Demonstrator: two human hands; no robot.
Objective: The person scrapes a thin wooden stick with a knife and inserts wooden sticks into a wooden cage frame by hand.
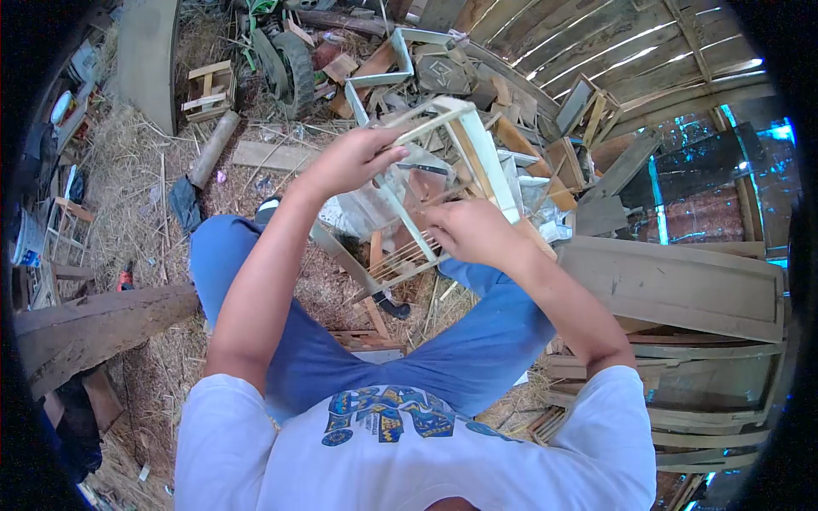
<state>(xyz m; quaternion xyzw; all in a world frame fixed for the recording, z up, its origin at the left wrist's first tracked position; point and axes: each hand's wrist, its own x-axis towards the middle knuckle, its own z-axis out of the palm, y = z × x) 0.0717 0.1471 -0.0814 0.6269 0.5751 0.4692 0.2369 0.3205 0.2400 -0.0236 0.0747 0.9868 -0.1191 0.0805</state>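
A light wooden frame (pixel 486 157) with thin parallel sticks (pixel 409 260) along its lower side stands tilted between my knees. My left hand (pixel 362 157) is closed round the frame's upper left edge. Lower and to the right, my right hand (pixel 473 230) has its fingers bent together at the thin sticks, inside the frame; whatever its fingertips hold is too small to make out. Through the frame a clear plastic sheet or bag (pixel 358 211) shows.
A wooden beam (pixel 111 328) lies at the left, near my knee. Panels (pixel 673 285) are stacked at the right. Wood scraps, a tyre (pixel 296 72) and a small crate (pixel 209 91) lie ahead. A red-handled tool (pixel 126 278) rests on the straw floor.
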